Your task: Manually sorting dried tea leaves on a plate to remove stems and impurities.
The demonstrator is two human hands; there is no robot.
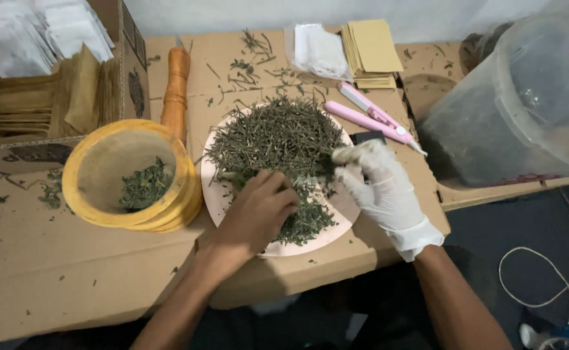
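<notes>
A pink plate (339,223) on flattened cardboard holds a heap of dried green herb stems and leaves (278,139). My bare left hand (255,214) rests knuckles-up on the near part of the heap, fingers curled into the herbs. My right hand (381,188), in a white glove, pinches herb stems at the plate's right edge. A yellow mortar-like bowl (83,194) with a few crushed leaves (143,185) inside stands left of the plate, with an orange pestle (175,91) lying behind it.
A pink handheld sealer (372,116) lies right of the plate. Tan envelopes (370,48) and clear pouches (317,48) sit at the back. A cardboard box (51,97) of packets is at left, a large translucent tub (524,97) at right, a white cable (544,279) on the floor.
</notes>
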